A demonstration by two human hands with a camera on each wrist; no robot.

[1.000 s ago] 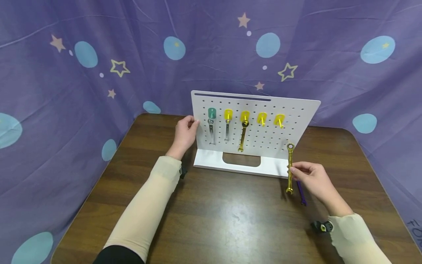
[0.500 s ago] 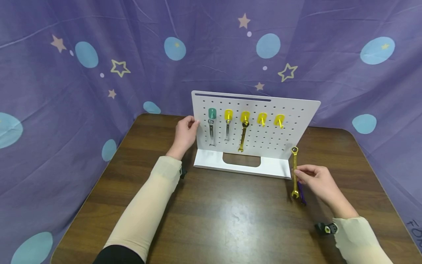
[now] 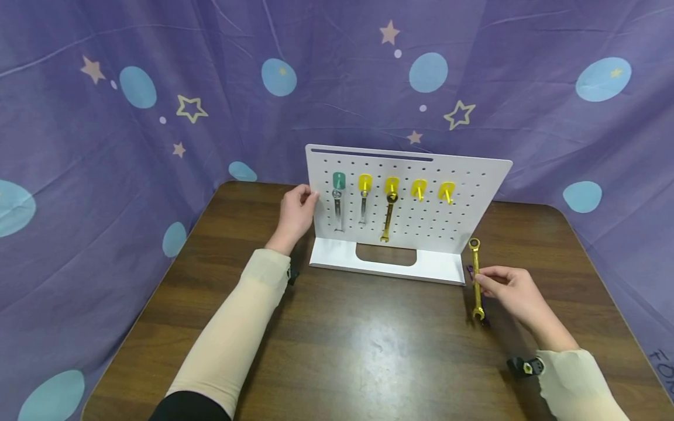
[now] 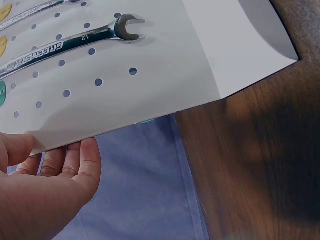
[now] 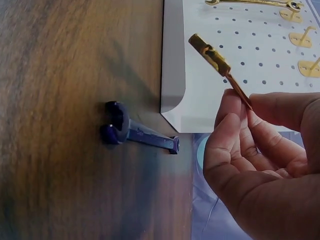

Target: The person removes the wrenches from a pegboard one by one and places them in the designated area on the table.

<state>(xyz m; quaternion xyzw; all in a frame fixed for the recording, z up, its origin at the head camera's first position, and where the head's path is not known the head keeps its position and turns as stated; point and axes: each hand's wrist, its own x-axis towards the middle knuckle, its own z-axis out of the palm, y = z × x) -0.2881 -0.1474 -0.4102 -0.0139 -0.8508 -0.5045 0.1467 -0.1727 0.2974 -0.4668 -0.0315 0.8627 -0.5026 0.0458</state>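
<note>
My left hand [image 3: 295, 215] pinches the left edge of a white pegboard [image 3: 479, 181] between thumb and fingers; the left wrist view shows this grip close up. My right hand [image 3: 513, 292] holds a gold combination wrench [image 3: 476, 263] between thumb and fingertips, just right of the board's base. Its ring end points up and away, its open end toward me. A purple wrench [image 5: 150, 138] lies on the table below it, mostly hidden behind the gold one in the head view. On the board hang two silver wrenches [image 3: 338, 213] and another gold wrench [image 3: 388, 222].
Two yellow hooks [image 3: 419, 188] at the board's right carry nothing. A green hook [image 3: 339, 180] bears the leftmost wrench. The board stands on a brown wooden table [image 3: 337, 351], with a purple patterned curtain [image 3: 347, 76] behind and beside it.
My right hand has shifted right and a little toward me with the gold wrench, which now covers much of the purple wrench in the head view. The left hand keeps its place on the board.
</note>
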